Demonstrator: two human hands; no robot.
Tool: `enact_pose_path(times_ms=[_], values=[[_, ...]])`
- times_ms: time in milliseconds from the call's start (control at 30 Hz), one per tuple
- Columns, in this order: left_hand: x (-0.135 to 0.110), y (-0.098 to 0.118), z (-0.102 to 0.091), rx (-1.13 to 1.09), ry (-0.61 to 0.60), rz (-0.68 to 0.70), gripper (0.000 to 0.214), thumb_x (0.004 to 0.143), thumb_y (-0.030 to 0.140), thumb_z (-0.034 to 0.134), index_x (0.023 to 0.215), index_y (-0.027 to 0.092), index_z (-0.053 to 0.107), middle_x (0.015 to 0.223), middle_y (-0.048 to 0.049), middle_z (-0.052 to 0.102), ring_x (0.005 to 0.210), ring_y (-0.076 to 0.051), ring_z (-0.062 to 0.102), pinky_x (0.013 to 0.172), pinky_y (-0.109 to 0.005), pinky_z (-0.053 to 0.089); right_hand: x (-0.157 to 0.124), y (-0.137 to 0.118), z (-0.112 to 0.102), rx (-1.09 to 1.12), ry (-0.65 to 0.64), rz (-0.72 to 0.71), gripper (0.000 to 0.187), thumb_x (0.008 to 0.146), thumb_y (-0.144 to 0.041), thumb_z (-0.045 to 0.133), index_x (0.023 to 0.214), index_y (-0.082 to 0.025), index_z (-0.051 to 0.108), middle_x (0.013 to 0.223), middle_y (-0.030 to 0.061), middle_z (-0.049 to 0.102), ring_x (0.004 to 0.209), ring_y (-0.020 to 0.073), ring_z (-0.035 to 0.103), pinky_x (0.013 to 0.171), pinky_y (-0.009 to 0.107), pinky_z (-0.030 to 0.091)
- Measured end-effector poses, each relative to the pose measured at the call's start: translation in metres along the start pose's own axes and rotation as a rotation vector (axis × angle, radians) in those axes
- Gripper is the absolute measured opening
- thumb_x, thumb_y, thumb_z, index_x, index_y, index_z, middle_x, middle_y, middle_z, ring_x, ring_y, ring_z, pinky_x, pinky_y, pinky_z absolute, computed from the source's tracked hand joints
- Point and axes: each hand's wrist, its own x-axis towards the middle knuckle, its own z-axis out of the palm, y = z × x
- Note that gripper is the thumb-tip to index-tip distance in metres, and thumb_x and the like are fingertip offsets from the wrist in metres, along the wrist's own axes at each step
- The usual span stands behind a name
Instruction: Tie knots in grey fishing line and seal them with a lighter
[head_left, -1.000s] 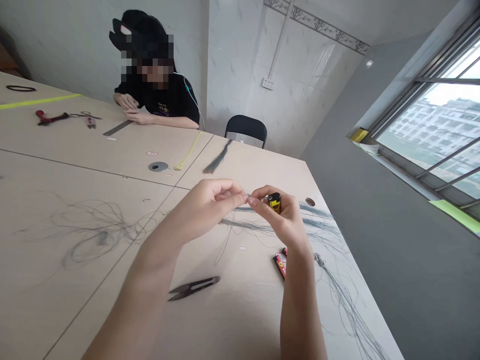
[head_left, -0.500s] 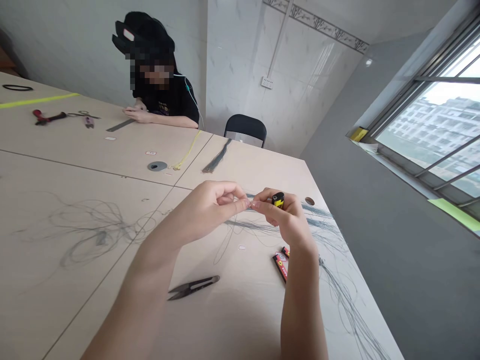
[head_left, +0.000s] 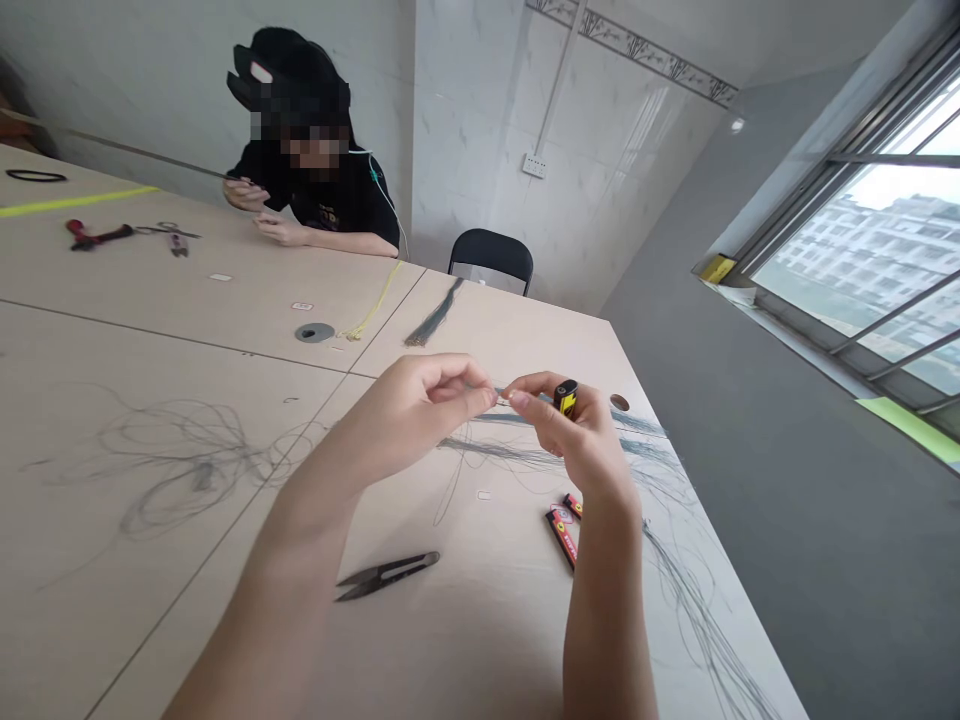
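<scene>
Over the table my left hand (head_left: 431,405) is closed, thumb and forefinger pinching a thin grey thread (head_left: 442,500) that hangs in a loop below. My right hand (head_left: 577,425) is closed around a black and yellow lighter (head_left: 565,398), tucked among the fingers. Its thumb and forefinger also pinch close to the left fingertips, with a small gap between the hands. Whatever tiny piece lies at those tips is too small to make out. Thread snips (head_left: 388,575) rest on the table below the left hand. Red and black lighters (head_left: 561,535) lie beside my right forearm.
Grey thread bundles spread under my hands, with another bundle (head_left: 705,610) at right and a loose tangle (head_left: 202,460) at left. Farther off are a dark bundle (head_left: 435,315), yellow cord (head_left: 375,305), a grey disc (head_left: 314,333) and pliers (head_left: 97,236). A co-worker (head_left: 322,205) sits across.
My fingertips have drawn slightly apart, the right hand shifting a little right with the lighter. Across the table, the co-worker has raised one hand holding a long thin strip.
</scene>
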Motion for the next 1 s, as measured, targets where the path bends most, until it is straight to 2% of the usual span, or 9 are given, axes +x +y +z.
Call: enact_pose_path(times_ms=[133,300,533,733,900,1000], values=[[0.0003,-0.0004,0.0001,-0.013,0.016,0.027,0.021,0.087,0.037,0.059,0.073,0.022,0.064,0.068,0.003,0.043,0.059,-0.01,0.034,0.052,-0.024,0.025,-0.0024,-0.0035,0.0016,-0.017,-0.03,0.031,0.022,0.077,-0.039,0.082,0.078,-0.019,0.073,0.051,-0.008,0.032,0.046,0.0051,0.022,0.042,0.024,0.019],[0.0006,-0.0004,0.0017,-0.004,0.023,0.042,0.022,0.086,0.038,0.06,0.072,0.021,0.064,0.069,0.0026,0.045,0.059,-0.01,0.035,0.052,-0.025,0.025,-0.0009,-0.0021,0.0028,0.027,-0.016,0.003,0.021,0.077,-0.036,0.081,0.074,-0.019,0.07,0.052,-0.0065,0.037,0.047,0.0058,0.026,0.043,0.024,0.02],[0.0004,0.0012,0.0002,-0.029,0.053,0.047,0.022,0.085,0.04,0.061,0.076,0.021,0.067,0.076,-0.0009,0.058,0.065,-0.013,0.047,0.053,-0.025,0.03,-0.0008,-0.0017,0.0002,0.047,-0.012,-0.043,0.018,0.081,-0.039,0.078,0.082,-0.022,0.074,0.067,-0.0026,0.05,0.047,0.0051,0.025,0.043,0.026,0.018],[0.0002,0.0013,0.0012,-0.025,0.054,0.016,0.02,0.084,0.038,0.061,0.076,0.021,0.068,0.072,0.0005,0.056,0.062,-0.012,0.046,0.052,-0.025,0.028,-0.0019,-0.0011,-0.0004,0.028,-0.075,-0.094,0.011,0.082,-0.032,0.08,0.087,-0.025,0.074,0.074,-0.0034,0.052,0.049,0.0045,0.031,0.045,0.025,0.021],[0.0005,0.0015,0.0008,-0.013,0.057,0.013,0.019,0.084,0.037,0.061,0.076,0.021,0.068,0.073,0.0004,0.057,0.062,-0.012,0.045,0.052,-0.025,0.028,-0.0014,0.0003,-0.0005,0.015,-0.059,-0.082,0.013,0.081,-0.03,0.08,0.08,-0.023,0.069,0.072,-0.0041,0.053,0.05,0.0049,0.032,0.046,0.025,0.021],[0.0009,0.0016,0.0004,-0.018,0.056,0.014,0.019,0.084,0.037,0.061,0.076,0.021,0.068,0.076,-0.0006,0.059,0.064,-0.013,0.047,0.052,-0.025,0.028,-0.0016,0.0002,-0.0004,0.017,-0.058,-0.098,0.013,0.08,-0.031,0.08,0.084,-0.024,0.07,0.075,-0.0038,0.052,0.051,0.0055,0.032,0.047,0.025,0.022]])
